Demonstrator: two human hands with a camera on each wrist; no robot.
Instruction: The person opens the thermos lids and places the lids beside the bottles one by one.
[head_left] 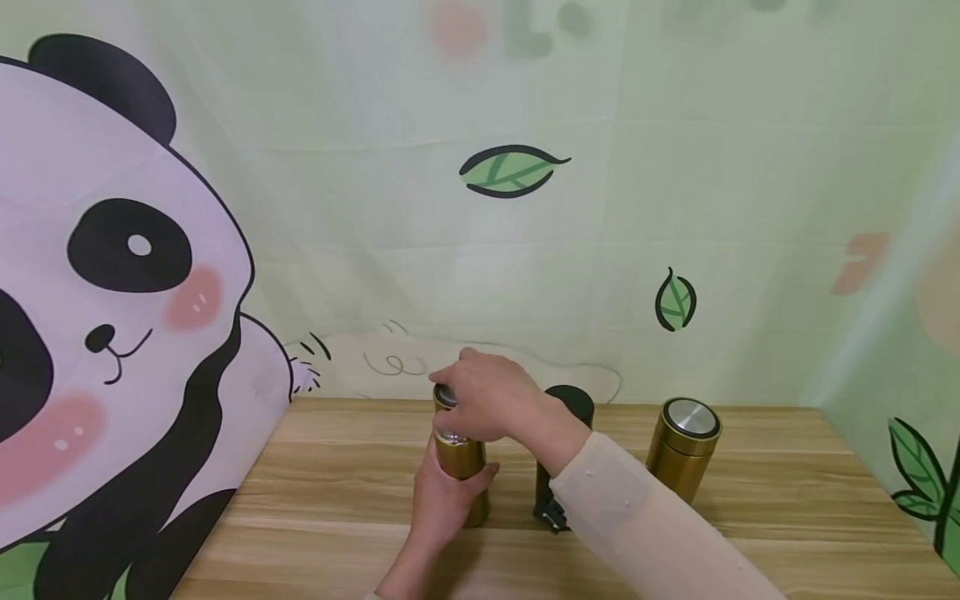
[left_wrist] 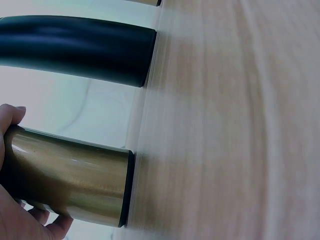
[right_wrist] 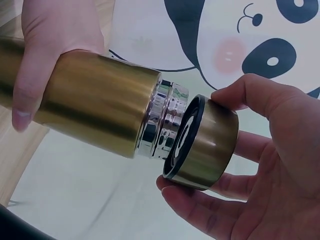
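Note:
A gold vacuum flask stands on the wooden table, and my left hand grips its body with fingers and thumb around it. In the right wrist view, the shiny threaded neck is exposed. My right hand reaches across from the right and holds the gold lid between thumb and fingers. The lid is tilted, its dark-rimmed underside facing the neck's mouth; whether they touch, I cannot tell. The left wrist view shows the flask's black-edged base on the tabletop.
A black flask stands just right, partly hidden by my right forearm. Farther right is another gold flask with a silver-topped lid. A small black object shows beside my right sleeve. Behind the table hangs a panda-printed cloth.

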